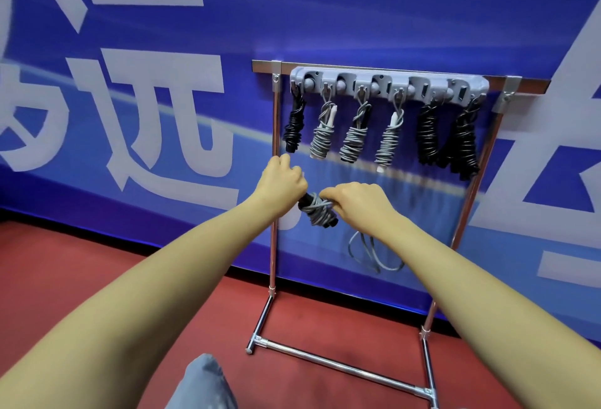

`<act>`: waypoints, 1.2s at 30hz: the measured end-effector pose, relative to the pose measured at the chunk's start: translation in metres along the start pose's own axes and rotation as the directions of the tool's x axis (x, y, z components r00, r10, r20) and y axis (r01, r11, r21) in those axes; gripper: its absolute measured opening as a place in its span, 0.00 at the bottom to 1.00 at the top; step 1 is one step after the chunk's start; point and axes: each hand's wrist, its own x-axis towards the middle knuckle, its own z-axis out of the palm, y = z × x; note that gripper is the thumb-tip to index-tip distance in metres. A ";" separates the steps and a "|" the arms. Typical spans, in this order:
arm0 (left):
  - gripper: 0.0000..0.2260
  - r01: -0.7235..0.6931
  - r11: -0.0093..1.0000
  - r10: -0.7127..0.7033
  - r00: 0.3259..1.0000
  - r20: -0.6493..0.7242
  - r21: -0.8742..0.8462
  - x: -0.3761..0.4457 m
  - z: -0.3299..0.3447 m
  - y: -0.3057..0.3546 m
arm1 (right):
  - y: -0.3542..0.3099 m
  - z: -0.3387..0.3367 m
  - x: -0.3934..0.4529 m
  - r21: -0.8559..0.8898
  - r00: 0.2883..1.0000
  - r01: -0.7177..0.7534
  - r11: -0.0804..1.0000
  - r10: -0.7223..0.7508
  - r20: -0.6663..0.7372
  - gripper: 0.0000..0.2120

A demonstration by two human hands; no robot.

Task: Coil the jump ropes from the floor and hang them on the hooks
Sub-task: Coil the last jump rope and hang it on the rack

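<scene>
Closest of all, a bit of grey cloth [203, 382] pokes in at the bottom, maybe a knee, but it is hard to tell. Two bare arms reach out over the red floor [81, 262]. The left hand [283, 181] is curled tight round the black handles of a grey jump rope [317, 210]. The right hand [357, 203] pinches the grey cord and seems to be winding it round the handles. A loose loop of cord [370, 252] hangs down under the hands. So the coiling step looks almost done, but not quite. Next, I think the loose bit must be wound up and tucked in, and then the bundle must go up to a hook.

Behind the hands stands a shiny metal rack [274, 213]. On its grey hook bar [387, 81] six coiled ropes [353, 138] already hang, three black and three grey. I cannot see a free hook. The fingertips are hidden from view. Farthest back is a blue wall [357, 18] with big white signs.
</scene>
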 end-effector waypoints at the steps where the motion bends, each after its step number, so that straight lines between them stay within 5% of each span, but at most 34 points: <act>1: 0.23 -0.050 0.999 0.051 0.999 -0.017 0.006 0.000 -0.003 0.001 | -0.001 -0.003 0.002 -0.001 0.999 -0.007 1.000 0.007 0.043 0.09; 7: 0.15 -0.188 0.982 0.190 0.979 -0.071 0.028 0.004 -0.020 0.004 | -0.001 -0.015 0.016 -0.149 0.995 -0.094 0.984 0.099 0.025 0.08; 13: 0.14 -0.280 0.958 0.286 0.916 -0.281 0.061 0.000 -0.022 0.001 | 0.001 -0.018 0.021 0.062 0.974 -0.224 0.973 0.221 0.048 0.23; 18: 0.10 -0.257 0.922 0.104 0.885 -0.454 -0.290 0.001 -0.025 -0.004 | 0.002 -0.015 0.017 0.049 0.976 -0.211 0.976 0.214 -0.047 0.18; 20: 0.09 -0.127 0.813 -0.081 0.942 -0.327 -0.569 -0.001 -0.035 0.000 | 0.000 -0.013 0.017 0.073 0.974 -0.204 0.976 0.210 -0.089 0.16; 22: 0.15 0.142 0.567 -0.260 0.966 -0.012 -0.811 -0.004 -0.047 0.008 | -0.003 -0.012 0.015 0.219 0.950 -0.141 0.966 0.194 -0.244 0.14; 24: 0.15 0.267 0.355 -0.422 0.901 0.101 -0.896 -0.001 -0.052 0.015 | -0.002 -0.013 0.017 0.251 0.928 -0.189 0.949 0.256 -0.272 0.11; 28: 0.12 0.433 0.203 -0.621 0.750 0.226 -0.878 0.013 -0.058 0.014 | 0.002 -0.016 0.013 0.073 0.960 -0.257 0.964 0.263 -0.098 0.16; 32: 0.13 0.621 0.380 -0.620 0.721 0.309 -0.685 0.018 -0.048 0.006 | -0.001 -0.012 0.010 0.146 0.968 -0.227 0.963 0.240 -0.078 0.14; 36: 0.14 0.657 0.588 -0.553 0.752 0.359 -0.472 0.017 -0.035 0.006 | -0.007 -0.017 0.011 0.105 0.990 -0.100 0.989 0.110 -0.089 0.11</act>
